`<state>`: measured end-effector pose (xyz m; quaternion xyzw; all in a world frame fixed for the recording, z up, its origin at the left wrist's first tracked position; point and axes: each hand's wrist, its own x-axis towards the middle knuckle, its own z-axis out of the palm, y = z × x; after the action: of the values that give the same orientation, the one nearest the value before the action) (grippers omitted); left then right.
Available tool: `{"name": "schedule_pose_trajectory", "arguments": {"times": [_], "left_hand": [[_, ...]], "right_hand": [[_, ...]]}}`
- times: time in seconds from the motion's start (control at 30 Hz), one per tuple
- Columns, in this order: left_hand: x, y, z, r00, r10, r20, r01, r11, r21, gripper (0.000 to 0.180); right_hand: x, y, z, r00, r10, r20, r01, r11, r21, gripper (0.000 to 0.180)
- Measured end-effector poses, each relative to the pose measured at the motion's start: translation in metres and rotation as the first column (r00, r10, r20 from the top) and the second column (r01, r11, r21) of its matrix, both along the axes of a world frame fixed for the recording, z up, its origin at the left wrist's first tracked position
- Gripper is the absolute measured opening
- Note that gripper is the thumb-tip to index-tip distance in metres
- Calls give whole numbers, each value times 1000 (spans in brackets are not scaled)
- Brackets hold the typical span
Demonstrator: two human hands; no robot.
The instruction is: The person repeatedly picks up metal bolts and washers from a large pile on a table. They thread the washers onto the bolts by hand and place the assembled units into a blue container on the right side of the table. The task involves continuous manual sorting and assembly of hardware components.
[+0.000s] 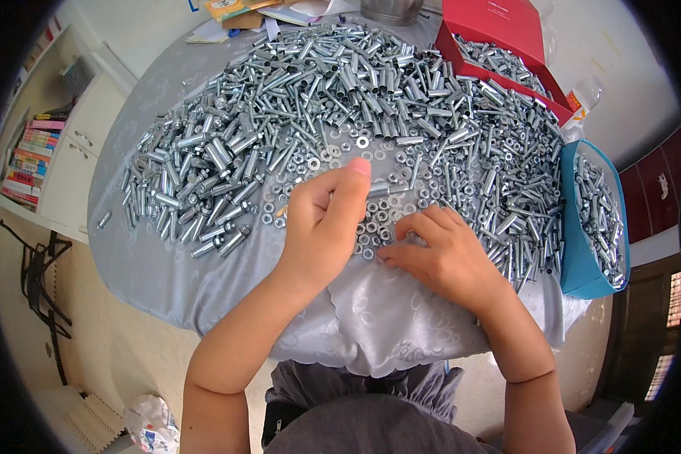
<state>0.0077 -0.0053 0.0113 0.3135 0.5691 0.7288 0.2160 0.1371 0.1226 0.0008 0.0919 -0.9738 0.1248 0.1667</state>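
Observation:
A big heap of silver bolts and metal sleeves (310, 98) covers the grey tablecloth (166, 265). Loose nuts and washers (378, 212) lie in the patch nearest me. My left hand (321, 223) is raised a little over that patch, its fingers closed around a short silver bolt (378, 189) whose end sticks out to the right. My right hand (443, 253) rests flat on the cloth, fingertips pressing on small nuts at its left side.
A red cardboard box (507, 34) with more bolts stands at the back right. A blue tray (579, 250) full of bolts hangs at the table's right edge. Books and papers (234, 11) lie at the far edge. A bookshelf (34, 155) stands left.

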Motion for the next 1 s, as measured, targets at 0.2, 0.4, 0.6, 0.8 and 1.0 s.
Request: {"name": "schedule_pose_trajectory", "arguments": {"times": [0.2, 0.4, 0.6, 0.8, 1.0], "left_hand": [[0, 1, -3, 999, -43, 3, 43, 999, -14, 42], [0, 1, -4, 998, -62, -5, 62, 998, -18, 40], [2, -2, -5, 989, -143, 32, 146, 983, -110, 40], [6, -2, -6, 955, -276, 108, 292, 939, -183, 42], [7, -3, -3, 949, -308, 62, 314, 920, -236, 42]], "right_hand": [[-1, -2, 0, 1000, -29, 3, 29, 999, -38, 19], [-2, -2, 2, 1000, 20, 4, -19, 990, -136, 16], [9, 2, 9, 995, -100, 24, 82, 622, -779, 12], [11, 3, 9, 992, -117, 36, 70, 300, -951, 12], [12, 6, 12, 993, -93, 70, 87, 195, -977, 14]]}}
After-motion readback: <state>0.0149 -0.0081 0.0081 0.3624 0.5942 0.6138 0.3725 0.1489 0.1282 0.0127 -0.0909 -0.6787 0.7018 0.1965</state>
